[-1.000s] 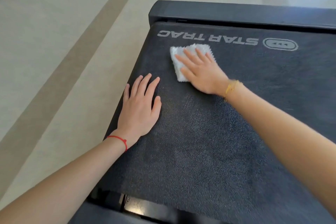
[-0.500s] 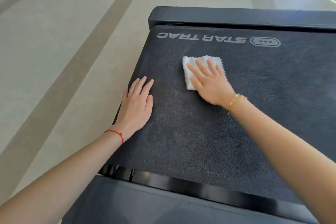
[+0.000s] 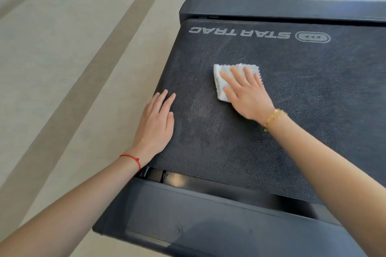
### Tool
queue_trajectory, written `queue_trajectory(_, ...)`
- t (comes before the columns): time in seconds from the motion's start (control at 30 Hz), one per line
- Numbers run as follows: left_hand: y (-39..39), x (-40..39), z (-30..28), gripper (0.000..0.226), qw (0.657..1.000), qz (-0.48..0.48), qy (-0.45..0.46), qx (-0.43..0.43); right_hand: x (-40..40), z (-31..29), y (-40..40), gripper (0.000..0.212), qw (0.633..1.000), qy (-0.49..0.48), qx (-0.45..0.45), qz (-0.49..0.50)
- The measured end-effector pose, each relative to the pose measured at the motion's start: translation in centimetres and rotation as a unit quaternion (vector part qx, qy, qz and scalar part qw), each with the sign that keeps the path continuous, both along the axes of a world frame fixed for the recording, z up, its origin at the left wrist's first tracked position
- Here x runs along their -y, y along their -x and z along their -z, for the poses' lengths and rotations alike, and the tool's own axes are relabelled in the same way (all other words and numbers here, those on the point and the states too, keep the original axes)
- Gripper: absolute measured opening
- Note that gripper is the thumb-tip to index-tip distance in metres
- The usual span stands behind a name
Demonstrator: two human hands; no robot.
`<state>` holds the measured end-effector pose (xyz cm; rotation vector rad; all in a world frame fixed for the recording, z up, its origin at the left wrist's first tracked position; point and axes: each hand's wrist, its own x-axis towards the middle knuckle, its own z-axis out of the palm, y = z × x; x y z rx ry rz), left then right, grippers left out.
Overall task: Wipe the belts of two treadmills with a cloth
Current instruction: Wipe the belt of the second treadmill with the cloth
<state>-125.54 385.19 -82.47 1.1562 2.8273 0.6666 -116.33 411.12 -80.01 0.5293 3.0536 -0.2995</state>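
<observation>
White folded cloth (image 3: 236, 78) lay flat mid-belt on the Star Trac treadmill belt (image 3: 302, 110), below the logo (image 3: 239, 32). My right hand (image 3: 246, 96) pressed it, fingers straight and spread. My left hand (image 3: 155, 125) lay flat, open, on the belt's left edge, holding nothing. Beige floor (image 3: 62, 69) alongside.

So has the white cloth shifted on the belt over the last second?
Yes. The cloth under the right hand has slid away from the STAR TRAC lettering, toward the person, and rightward along it.
</observation>
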Motion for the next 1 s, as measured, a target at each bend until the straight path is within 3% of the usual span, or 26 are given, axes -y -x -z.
queue_trajectory(0.07,0.1,0.0,0.1,0.048,1.000,0.000,-0.002,0.000,2.0,0.0,-0.1,0.053,0.999,-0.004,-0.001,-0.035)
queue_trajectory(0.17,0.2,0.1,0.0,0.048,1.000,0.005,-0.006,0.001,7.2,0.4,-3.5,0.054,0.985,-0.027,-0.007,-0.172)
queue_trajectory(0.3,0.1,0.2,-0.1,0.048,1.000,0.009,-0.011,0.004,10.2,0.3,-8.4,0.054,0.967,0.033,-0.001,-0.254)
queue_trajectory(0.37,0.0,0.2,-0.1,0.048,1.000,0.008,-0.011,0.004,8.4,0.3,-8.6,0.053,0.974,-0.011,-0.006,-0.225)
queue_trajectory(0.43,-0.1,0.2,-0.2,0.048,1.000,0.006,-0.007,0.007,5.6,0.1,-7.6,0.053,0.990,-0.036,-0.005,-0.136)
queue_trajectory(0.53,-0.2,0.2,-0.3,0.048,1.000,0.004,-0.004,0.003,2.9,-0.5,-6.5,0.052,1.000,0.010,0.008,-0.015)
queue_trajectory(0.8,-0.3,0.0,-0.5,0.048,1.000,0.005,0.006,0.005,10.7,0.1,-13.3,0.052,0.983,0.036,-0.005,-0.178)
queue_trajectory(0.9,-0.5,-0.6,-0.7,0.048,1.000,-0.017,0.015,0.010,8.6,0.3,-14.6,0.053,0.993,0.011,-0.019,-0.117)
queue_trajectory(1.0,-0.9,-1.7,-1.0,0.048,0.999,-0.017,0.035,-0.007,3.9,0.5,-14.2,0.053,0.999,-0.021,-0.022,0.017)
